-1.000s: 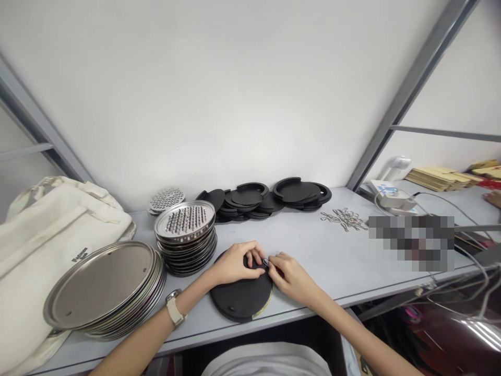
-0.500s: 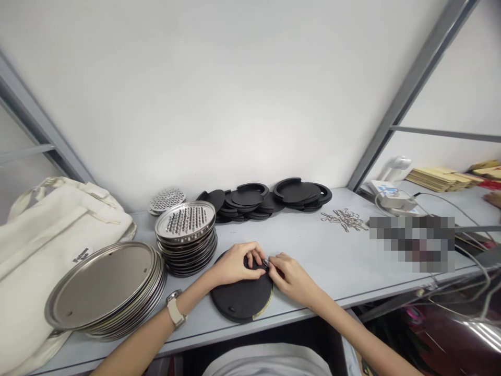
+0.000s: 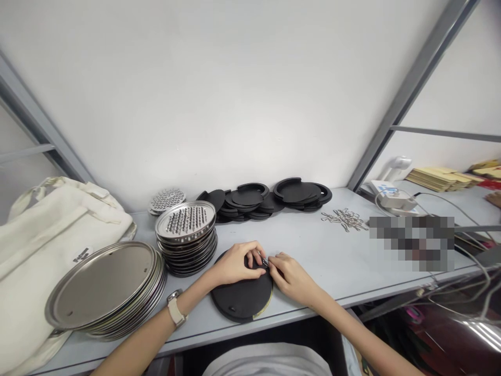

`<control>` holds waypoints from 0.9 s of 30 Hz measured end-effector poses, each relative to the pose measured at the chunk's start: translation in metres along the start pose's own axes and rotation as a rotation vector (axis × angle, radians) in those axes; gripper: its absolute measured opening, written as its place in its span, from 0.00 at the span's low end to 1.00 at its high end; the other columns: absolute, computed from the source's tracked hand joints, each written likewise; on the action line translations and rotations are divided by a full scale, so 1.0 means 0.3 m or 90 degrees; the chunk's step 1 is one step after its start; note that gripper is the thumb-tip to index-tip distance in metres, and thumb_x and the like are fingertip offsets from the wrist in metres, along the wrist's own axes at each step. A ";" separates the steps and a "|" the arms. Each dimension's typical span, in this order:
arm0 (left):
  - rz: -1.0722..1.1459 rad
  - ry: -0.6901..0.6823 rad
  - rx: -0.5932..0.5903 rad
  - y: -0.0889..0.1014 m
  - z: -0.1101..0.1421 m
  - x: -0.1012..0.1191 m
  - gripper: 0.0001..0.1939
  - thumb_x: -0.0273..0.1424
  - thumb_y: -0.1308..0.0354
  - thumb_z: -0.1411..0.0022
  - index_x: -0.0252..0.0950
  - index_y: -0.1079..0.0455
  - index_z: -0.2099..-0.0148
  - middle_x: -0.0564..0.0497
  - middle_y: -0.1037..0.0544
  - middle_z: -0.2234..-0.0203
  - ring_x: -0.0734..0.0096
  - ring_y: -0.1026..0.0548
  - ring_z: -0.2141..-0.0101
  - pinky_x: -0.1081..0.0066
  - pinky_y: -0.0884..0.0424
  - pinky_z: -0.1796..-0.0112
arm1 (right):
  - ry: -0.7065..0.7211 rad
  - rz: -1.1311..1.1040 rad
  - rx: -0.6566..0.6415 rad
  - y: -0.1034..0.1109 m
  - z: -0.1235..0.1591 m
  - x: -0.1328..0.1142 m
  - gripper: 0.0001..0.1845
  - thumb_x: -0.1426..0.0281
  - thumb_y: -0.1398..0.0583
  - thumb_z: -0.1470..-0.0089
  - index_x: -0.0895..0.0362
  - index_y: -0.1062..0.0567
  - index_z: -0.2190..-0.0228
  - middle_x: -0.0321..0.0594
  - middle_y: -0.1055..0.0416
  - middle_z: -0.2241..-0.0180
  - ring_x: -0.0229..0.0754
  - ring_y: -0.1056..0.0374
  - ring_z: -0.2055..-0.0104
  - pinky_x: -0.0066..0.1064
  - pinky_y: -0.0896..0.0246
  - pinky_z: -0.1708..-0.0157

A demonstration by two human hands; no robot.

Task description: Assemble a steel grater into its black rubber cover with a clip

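Note:
A black round disc [image 3: 242,297] lies flat on the grey table before me, with a yellow-gold strip along part of its right edge and a small hole near its front. My left hand [image 3: 240,263] holds the disc down from above, fingers curled over its far part and thumb pointing right. At the far right edge, my right hand [image 3: 289,277] pinches a small shiny bent-wire clip [image 3: 265,262] between thumb and forefinger. The clip touches or nearly touches the disc; the fingers hide how it sits there.
Grater discs [image 3: 188,222] are stacked left of my hands, beside a pile of larger metal plates [image 3: 105,282] and a cream bag [image 3: 50,245]. Black round pieces [image 3: 248,197] lie along the wall. Loose wire clips [image 3: 345,219] sit right. Farther off are a white box [image 3: 389,194] and cables.
Both hands, the disc and the clip stay almost in the same place. The view has shifted very slightly.

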State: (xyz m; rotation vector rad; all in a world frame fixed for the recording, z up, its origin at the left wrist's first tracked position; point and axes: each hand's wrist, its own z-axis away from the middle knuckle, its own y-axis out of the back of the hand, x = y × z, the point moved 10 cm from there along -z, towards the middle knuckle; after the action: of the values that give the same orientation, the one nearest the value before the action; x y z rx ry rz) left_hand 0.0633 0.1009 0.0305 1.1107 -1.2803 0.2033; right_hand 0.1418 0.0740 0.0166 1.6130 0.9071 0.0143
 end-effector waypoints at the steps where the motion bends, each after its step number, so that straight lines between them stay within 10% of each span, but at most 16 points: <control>1: 0.001 0.003 -0.001 0.000 0.000 0.000 0.14 0.30 0.37 0.50 0.36 0.33 0.60 0.55 0.26 0.71 0.78 0.33 0.74 0.78 0.37 0.73 | 0.003 -0.001 -0.004 -0.001 -0.001 -0.001 0.16 0.76 0.54 0.39 0.56 0.38 0.77 0.35 0.38 0.79 0.40 0.42 0.73 0.31 0.46 0.68; 27: -0.038 -0.008 -0.003 -0.002 0.009 0.016 0.13 0.31 0.39 0.49 0.36 0.33 0.60 0.56 0.29 0.73 0.80 0.34 0.76 0.78 0.38 0.74 | 0.019 0.013 -0.027 -0.014 0.003 -0.006 0.16 0.76 0.55 0.39 0.56 0.37 0.76 0.38 0.36 0.76 0.41 0.40 0.71 0.33 0.46 0.66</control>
State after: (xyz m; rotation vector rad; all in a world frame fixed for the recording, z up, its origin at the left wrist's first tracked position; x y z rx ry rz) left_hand 0.0636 0.0965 0.0337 1.1471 -1.2564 0.1488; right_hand 0.1386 0.0722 0.0137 1.5858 0.9085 0.0719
